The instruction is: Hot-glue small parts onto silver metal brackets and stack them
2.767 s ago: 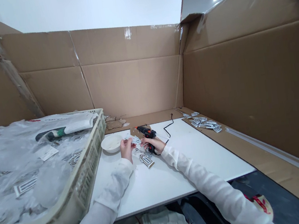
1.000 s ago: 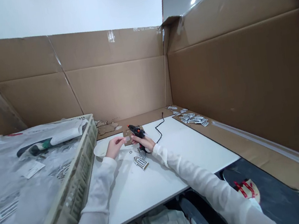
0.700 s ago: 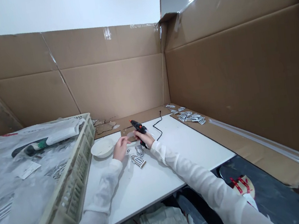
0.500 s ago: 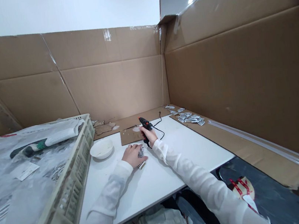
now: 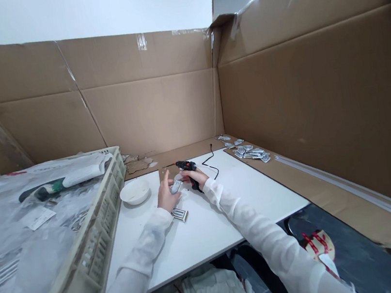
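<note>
My right hand [image 5: 197, 176] is wrapped round the handle of a black and orange hot glue gun [image 5: 188, 166], its nozzle pointing left. My left hand [image 5: 167, 193] grips a small flat silver-grey piece [image 5: 176, 186] between thumb and fingers, just below and left of the nozzle. Whether the nozzle touches the piece, I cannot tell. A small rectangular piece with dark and light stripes [image 5: 180, 214] lies on the white tabletop [image 5: 208, 232] below my left hand. To the left of that hand stands a shallow white bowl [image 5: 135, 192].
A large cream plastic crate [image 5: 97, 229] full of plastic-wrapped items flanks the table on the left. Several small silvery pieces [image 5: 251, 153] lie on cardboard at the right. Cardboard walls [image 5: 154, 113] rise behind and to the right. A black cord [image 5: 214, 163] trails behind the gun.
The glue gun has swung from pointing up to pointing left, nearer my left hand. My left hand has lifted with the silver-grey piece, uncovering the striped piece on the table.
</note>
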The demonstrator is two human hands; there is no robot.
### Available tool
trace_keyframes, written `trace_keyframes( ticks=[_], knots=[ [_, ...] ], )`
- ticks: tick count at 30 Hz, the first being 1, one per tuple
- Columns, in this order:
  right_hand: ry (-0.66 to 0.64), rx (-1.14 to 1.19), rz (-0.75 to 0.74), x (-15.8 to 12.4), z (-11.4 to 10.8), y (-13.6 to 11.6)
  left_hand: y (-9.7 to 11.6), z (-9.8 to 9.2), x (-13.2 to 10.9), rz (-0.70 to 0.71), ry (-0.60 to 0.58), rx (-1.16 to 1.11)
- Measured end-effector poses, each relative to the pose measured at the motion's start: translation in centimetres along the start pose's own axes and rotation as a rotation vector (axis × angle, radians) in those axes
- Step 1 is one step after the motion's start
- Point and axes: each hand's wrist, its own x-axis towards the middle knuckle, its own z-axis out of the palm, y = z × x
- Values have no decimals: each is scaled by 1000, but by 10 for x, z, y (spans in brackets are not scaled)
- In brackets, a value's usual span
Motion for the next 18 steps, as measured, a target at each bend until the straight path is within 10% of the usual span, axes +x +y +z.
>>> trace_keyframes(
  ticks=[7, 18],
  knots=[
    [-146, -181, -289, -13, 13, -4, 6, -6, 2, 274, 196, -16],
    [-76, -386, -495, -12, 14, 6, 13, -9, -1, 305, 232, 2]
  ],
)
